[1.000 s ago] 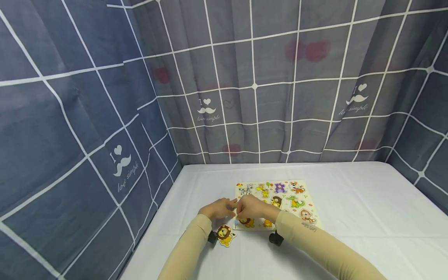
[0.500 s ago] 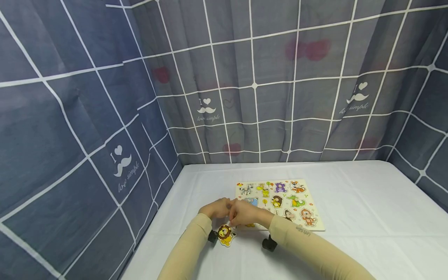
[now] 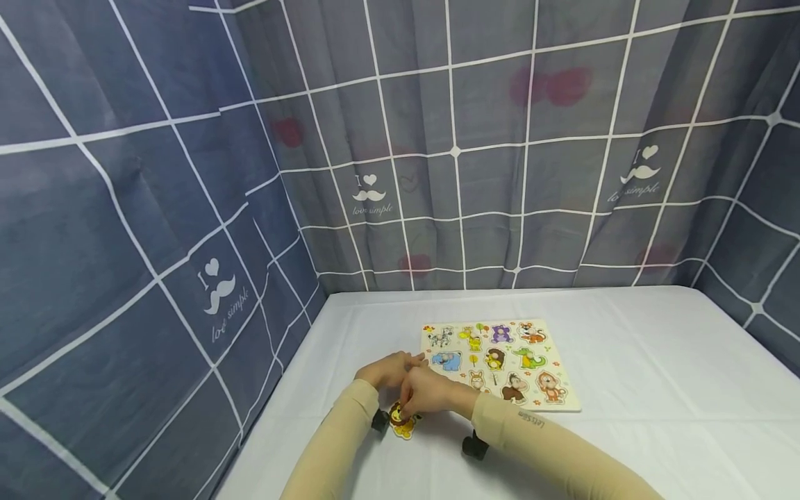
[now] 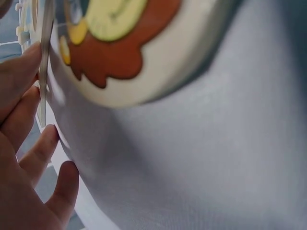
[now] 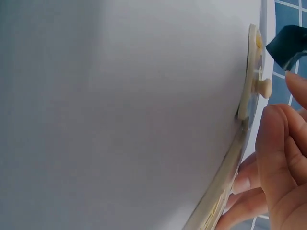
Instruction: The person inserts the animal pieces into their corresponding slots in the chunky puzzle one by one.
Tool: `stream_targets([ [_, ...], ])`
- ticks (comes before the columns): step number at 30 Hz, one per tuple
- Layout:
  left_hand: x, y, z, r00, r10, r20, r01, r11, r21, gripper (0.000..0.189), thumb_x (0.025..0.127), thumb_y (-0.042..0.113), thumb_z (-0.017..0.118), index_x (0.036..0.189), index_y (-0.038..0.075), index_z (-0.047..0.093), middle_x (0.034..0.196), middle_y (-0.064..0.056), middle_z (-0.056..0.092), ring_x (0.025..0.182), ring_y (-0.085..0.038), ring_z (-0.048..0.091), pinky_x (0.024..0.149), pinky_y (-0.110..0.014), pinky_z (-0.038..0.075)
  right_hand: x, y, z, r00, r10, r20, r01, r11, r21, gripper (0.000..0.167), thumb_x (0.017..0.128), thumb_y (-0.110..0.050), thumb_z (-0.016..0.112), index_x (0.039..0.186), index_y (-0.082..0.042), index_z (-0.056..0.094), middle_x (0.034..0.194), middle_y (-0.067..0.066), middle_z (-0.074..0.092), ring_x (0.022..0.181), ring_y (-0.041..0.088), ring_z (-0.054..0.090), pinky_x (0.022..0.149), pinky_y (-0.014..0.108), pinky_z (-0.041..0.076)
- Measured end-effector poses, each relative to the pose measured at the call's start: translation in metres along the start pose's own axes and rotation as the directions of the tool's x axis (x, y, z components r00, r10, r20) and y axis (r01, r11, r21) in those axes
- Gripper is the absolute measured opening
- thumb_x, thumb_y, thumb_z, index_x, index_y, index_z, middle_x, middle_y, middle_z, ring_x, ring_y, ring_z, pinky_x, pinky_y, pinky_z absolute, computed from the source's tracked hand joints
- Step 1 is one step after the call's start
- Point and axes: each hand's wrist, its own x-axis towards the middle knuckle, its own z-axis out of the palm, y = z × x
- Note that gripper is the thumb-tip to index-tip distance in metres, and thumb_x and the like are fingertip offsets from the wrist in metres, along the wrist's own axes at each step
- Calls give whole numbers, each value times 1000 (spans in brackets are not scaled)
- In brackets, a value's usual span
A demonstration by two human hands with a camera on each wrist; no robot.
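Note:
A lion puzzle piece [image 3: 403, 429] lies on the white table just off the near left corner of a wooden animal puzzle board [image 3: 531, 377]. My right hand [image 3: 427, 390] is over that piece, partly covering its head. In the right wrist view, the thumb and forefinger stand apart on either side of the piece's wooden knob [image 5: 264, 88], close to it. My left hand [image 3: 389, 370] is at the board's left edge; its fingertips [image 4: 34, 52] touch the edge in the left wrist view. The board's near left corner is hidden behind the right hand.
Animal pieces such as a crocodile [image 3: 528, 359] and a purple bear [image 3: 501, 335] sit in the board. A black wrist camera shows beside each arm, at the left [image 3: 380, 421] and right [image 3: 475, 446]. Grey gridded curtains [image 3: 425, 194] enclose the table.
My right hand has moved left and nearer, from over the board to the lion piece, uncovering the blue elephant and other pieces. The left hand stays at the board's edge.

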Motion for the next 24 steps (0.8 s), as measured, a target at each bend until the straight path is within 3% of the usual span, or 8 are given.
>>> stream_targets([
  [6,-1,1,0,1000,9,2,-9,1000,16,50,93,16,66,141,29,58,158,6,42,151,-32,30,124,-58,24,0,-2,5,999,34,-4,-34,999,0,11,75,-6,83,69,-9,75,60,-7,70,51,-2,53,49,13,46],
  [14,-3,2,0,998,65,4,-65,994,86,49,96,8,60,141,25,58,157,7,44,149,-29,36,122,-50,31,0,-5,9,998,69,-2,-69,998,0,13,75,-6,84,67,-9,74,58,-7,68,50,-1,52,47,14,44],
  [18,-3,2,1,997,74,1,-74,994,82,47,96,9,60,141,24,59,156,7,46,149,-29,36,122,-49,31,1,-5,10,998,68,1,-68,997,-29,12,75,-6,83,68,-9,75,59,-7,69,49,-1,52,47,14,45],
  [24,-4,1,1,999,39,-2,-38,999,24,50,95,4,60,140,27,60,156,9,46,150,-30,33,123,-53,27,3,-6,12,998,63,4,-62,995,-75,10,75,-5,83,69,-9,76,58,-8,69,48,-2,50,45,14,44],
])
